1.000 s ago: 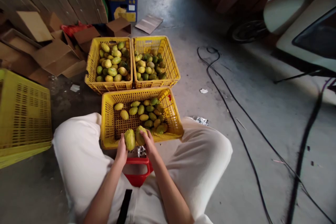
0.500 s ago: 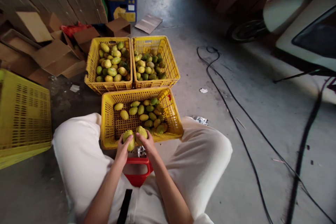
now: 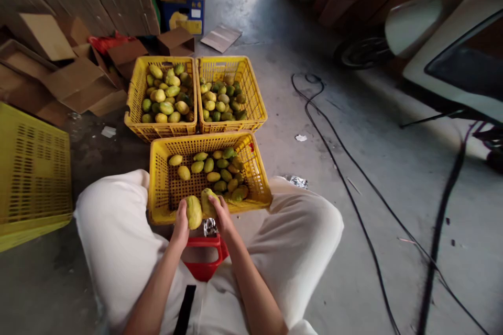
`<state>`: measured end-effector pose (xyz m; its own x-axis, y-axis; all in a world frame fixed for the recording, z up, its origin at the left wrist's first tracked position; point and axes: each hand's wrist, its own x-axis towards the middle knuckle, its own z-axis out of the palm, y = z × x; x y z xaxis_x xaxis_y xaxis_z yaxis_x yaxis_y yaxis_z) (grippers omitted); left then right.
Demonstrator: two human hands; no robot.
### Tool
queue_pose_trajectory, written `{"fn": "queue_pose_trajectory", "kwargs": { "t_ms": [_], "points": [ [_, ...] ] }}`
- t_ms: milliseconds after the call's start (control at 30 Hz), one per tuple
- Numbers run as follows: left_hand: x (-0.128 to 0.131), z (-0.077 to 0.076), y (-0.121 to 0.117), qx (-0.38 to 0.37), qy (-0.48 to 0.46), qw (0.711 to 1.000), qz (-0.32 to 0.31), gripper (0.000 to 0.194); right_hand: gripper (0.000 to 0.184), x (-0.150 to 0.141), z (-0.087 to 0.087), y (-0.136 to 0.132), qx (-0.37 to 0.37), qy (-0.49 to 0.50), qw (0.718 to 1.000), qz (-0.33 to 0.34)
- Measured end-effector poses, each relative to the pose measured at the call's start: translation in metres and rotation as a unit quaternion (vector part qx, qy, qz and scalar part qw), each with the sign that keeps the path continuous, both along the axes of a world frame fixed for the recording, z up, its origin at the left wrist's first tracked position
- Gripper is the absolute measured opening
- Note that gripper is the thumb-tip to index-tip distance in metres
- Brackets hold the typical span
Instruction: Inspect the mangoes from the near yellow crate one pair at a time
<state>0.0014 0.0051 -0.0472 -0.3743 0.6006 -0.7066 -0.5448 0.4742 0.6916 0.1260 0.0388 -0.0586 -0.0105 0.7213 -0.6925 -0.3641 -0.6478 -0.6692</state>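
Note:
I sit with my knees apart over a yellow crate that holds several green-yellow mangoes on its right side. My left hand is closed round one mango at the crate's near rim. My right hand grips a second mango right beside it; the two fruits touch. A small shiny object lies just below my hands, above a red stool.
Two more yellow crates full of mangoes stand side by side beyond the near one. An empty yellow crate lies at the left. Cardboard boxes pile up at the back left. Black cables cross the concrete floor at the right, near a scooter.
My left hand has turned its mango so more of the fruit shows. Both hands stay at the crate's near rim. The view has shifted slightly.

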Motion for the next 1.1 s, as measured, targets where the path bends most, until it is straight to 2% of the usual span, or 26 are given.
{"fn": "queue_pose_trajectory", "kwargs": {
  "t_ms": [133,267,333,500,633,700,867,1000,1100],
  "points": [
    [0.001,0.006,0.001,-0.043,-0.010,0.999,0.030,0.040,0.062,0.000,-0.007,0.001,-0.003,-0.020,1.000,0.013],
    [0.003,0.014,-0.001,-0.003,0.019,0.999,-0.029,0.065,0.060,0.002,-0.009,0.003,0.021,-0.044,0.999,0.015],
    [0.004,0.018,-0.002,0.009,0.023,0.998,-0.049,0.071,0.060,0.002,-0.006,0.004,0.028,-0.060,0.998,0.011],
    [0.002,0.026,0.000,0.016,0.009,0.999,-0.026,0.063,0.060,0.003,0.005,0.006,0.048,-0.069,0.996,0.042],
    [0.000,0.022,0.003,0.009,0.005,1.000,-0.008,0.062,0.060,0.003,0.011,0.008,0.044,-0.084,0.993,0.063],
    [0.000,0.018,0.004,0.008,0.001,1.000,-0.008,0.060,0.058,0.004,0.010,0.008,0.030,-0.079,0.995,0.056],
    [0.000,0.011,0.002,-0.006,0.006,1.000,0.007,0.043,0.058,0.005,0.004,0.005,0.012,-0.067,0.997,0.033],
    [0.001,0.009,0.003,-0.030,0.021,0.999,0.019,0.045,0.062,0.003,-0.001,0.005,-0.013,-0.069,0.997,0.031],
    [0.003,0.008,0.003,-0.025,0.012,1.000,0.015,0.043,0.062,0.000,0.000,0.005,0.003,-0.068,0.997,0.024]
  ]
}}
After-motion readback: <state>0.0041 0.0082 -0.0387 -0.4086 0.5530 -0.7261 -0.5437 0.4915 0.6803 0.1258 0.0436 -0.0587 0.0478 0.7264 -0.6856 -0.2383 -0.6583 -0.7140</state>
